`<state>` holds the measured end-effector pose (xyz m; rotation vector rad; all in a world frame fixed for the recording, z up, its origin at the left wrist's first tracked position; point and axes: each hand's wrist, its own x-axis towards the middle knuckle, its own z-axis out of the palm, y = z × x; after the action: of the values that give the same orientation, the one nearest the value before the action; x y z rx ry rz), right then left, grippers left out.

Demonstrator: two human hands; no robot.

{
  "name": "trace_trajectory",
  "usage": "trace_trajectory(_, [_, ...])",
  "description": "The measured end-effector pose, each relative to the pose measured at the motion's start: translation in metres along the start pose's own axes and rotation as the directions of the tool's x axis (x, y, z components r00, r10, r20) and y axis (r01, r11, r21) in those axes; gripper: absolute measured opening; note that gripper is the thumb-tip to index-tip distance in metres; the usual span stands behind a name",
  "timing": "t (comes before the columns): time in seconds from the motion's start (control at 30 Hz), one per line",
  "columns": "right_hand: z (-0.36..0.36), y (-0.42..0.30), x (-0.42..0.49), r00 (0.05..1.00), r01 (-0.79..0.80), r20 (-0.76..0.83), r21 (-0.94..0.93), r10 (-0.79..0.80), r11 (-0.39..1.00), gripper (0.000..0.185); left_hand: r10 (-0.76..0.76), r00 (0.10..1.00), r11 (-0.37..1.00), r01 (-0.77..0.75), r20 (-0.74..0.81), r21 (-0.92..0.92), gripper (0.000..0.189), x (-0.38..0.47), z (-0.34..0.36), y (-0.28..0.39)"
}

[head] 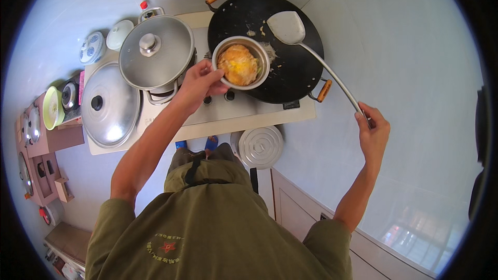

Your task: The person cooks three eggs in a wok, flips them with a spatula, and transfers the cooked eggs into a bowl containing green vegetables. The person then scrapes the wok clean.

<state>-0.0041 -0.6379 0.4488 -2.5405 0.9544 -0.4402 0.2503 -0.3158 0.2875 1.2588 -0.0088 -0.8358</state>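
My left hand (204, 83) grips the rim of a round stainless steel bowl (265, 66) and holds it over the left part of a large black wok (295, 77). In the bowl lies a browned fried egg (238, 64) with some yellow showing and a bit of green beside it. My right hand (373, 124) is closed on the handle end of a long metal wok spatula (287, 27), whose blade is over the upper right of the wok. Small bits of cooked egg (271, 51) and a pale residue cling to the wok's surface.
A lidded steel pot (163, 54) stands left of the wok, with a large domed lid (113, 112) beside it. Farther left are lidded bowls (92, 48) and a green basin (53, 108). A lidded metal container (260, 147) stands below the counter's edge. A wall (408, 66) rises at the right.
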Motion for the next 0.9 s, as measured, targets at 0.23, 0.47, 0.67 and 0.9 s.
trace_trajectory(0.23, [0.001,-0.003,0.056,0.968,0.133,0.248,-0.425,-0.026,0.895,0.024,-0.137,0.989,0.988,0.132,-0.06,-0.08,0.016,-0.094,-0.036,-0.049])
trace_trajectory(0.47, [0.008,-0.033,0.109,0.818,0.268,0.572,-0.478,0.064,0.837,0.02,-0.183,0.937,0.981,0.155,-0.298,-0.114,0.017,-0.165,-0.092,-0.116])
trace_trajectory(0.67, [0.086,-0.054,0.102,0.891,0.252,0.447,-0.341,-0.08,0.905,0.022,-0.156,0.878,0.988,0.139,-0.452,-0.071,0.017,-0.182,-0.146,-0.163])
trace_trajectory(0.9, [0.012,-0.055,0.115,0.85,0.354,0.526,-0.575,0.002,0.737,0.02,-0.095,0.833,0.986,0.005,-0.545,-0.165,0.017,-0.161,-0.193,-0.2])
